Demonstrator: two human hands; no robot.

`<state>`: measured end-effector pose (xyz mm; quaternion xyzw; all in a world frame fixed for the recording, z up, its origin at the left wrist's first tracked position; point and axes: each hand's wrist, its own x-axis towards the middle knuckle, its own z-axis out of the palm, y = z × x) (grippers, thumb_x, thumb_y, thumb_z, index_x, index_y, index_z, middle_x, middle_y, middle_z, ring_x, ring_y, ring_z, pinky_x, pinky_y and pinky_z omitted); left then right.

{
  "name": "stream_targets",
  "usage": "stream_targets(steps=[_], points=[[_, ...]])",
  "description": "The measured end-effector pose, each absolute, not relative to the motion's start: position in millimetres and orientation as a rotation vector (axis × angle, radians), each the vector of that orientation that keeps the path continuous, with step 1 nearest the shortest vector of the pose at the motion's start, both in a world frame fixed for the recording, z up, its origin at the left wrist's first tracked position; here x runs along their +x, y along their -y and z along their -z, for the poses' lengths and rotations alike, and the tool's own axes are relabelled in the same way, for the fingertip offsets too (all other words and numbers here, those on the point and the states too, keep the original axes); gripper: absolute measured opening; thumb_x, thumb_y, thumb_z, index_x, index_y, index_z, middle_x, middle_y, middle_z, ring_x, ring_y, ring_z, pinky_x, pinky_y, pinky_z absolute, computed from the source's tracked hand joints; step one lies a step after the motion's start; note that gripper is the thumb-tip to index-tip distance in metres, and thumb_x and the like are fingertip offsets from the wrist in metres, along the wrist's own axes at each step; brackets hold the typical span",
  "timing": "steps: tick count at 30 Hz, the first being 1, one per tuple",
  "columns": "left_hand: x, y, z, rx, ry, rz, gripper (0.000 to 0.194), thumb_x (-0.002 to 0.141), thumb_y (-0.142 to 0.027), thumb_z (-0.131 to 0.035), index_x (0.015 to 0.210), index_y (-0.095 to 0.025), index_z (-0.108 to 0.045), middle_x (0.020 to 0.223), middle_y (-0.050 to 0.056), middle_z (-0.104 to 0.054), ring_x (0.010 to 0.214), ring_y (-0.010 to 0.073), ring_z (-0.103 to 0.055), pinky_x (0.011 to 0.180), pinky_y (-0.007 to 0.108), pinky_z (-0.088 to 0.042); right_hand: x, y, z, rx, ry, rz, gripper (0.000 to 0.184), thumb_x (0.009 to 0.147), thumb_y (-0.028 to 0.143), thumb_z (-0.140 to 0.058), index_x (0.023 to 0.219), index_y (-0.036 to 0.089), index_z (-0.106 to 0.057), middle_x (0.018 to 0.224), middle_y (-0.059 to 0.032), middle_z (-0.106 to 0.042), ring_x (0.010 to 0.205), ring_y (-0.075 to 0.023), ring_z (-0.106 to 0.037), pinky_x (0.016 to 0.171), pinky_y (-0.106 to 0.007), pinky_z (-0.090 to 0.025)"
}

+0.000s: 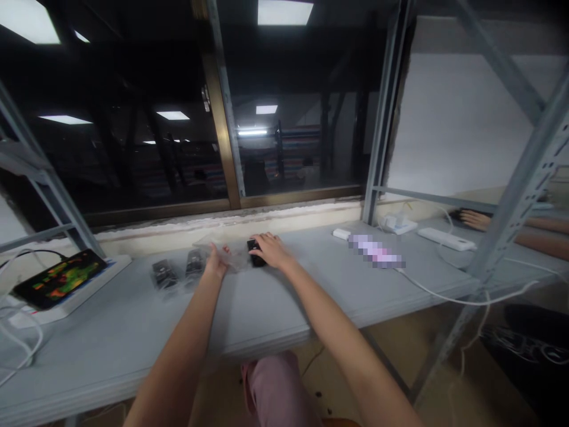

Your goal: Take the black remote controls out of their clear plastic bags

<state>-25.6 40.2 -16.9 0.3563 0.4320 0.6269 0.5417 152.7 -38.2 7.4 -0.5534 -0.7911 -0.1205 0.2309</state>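
Observation:
My left hand (pixel 217 261) is closed on the edge of a clear plastic bag (pixel 231 255) lying on the grey shelf (pixel 275 302). My right hand (pixel 270 249) rests with curled fingers on a small black object (pixel 254 255) at the bag's right end. To the left lie two more small black objects in clear bags (pixel 178 271), side by side on the shelf.
A phone with a lit screen (pixel 60 277) lies on a white box at far left, with cables. White power strips (pixel 442 238) and cords sit at right, where another person's hand (pixel 475 219) rests. Metal rack posts (pixel 511 225) frame the shelf; a dark window stands behind.

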Motion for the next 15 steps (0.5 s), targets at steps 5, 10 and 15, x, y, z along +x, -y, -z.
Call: stream_targets(steps=[5, 10, 15], points=[[-24, -35, 12, 0.465, -0.798, -1.506, 0.062, 0.092, -0.059, -0.012, 0.085, -0.015, -0.055, 0.064, 0.002, -0.050, 0.055, 0.0114, -0.052, 0.059, 0.023, -0.052, 176, 26, 2, -1.979, 1.953, -0.076, 0.046, 0.088, 0.041, -0.053, 0.127, 0.016, -0.049, 0.129, -0.0163, -0.054, 0.122, -0.0297, -0.043, 0.099, -0.045, -0.032], [-22, -31, 9, 0.349, -0.729, -1.480, 0.057, 0.093, -0.056, -0.012, 0.092, -0.017, -0.054, 0.067, 0.002, -0.053, 0.054, 0.0137, -0.052, 0.056, 0.028, -0.053, 180, 25, 9, -2.020, 1.850, -0.220, 0.040, 0.083, 0.021, -0.057, 0.123, 0.012, -0.053, 0.126, -0.0191, -0.055, 0.120, -0.0308, -0.046, 0.096, -0.043, -0.036], [-23, -32, 11, 0.356, -0.735, -1.467, 0.048, 0.096, -0.046, -0.016, 0.095, -0.015, -0.053, 0.072, 0.004, -0.056, 0.058, 0.0137, -0.055, 0.054, 0.025, -0.053, 180, 25, 13, -1.917, 1.653, -0.364, 0.041, 0.081, 0.014, -0.057, 0.122, 0.009, -0.053, 0.134, -0.0242, -0.045, 0.126, -0.0346, -0.038, 0.100, -0.046, -0.033]])
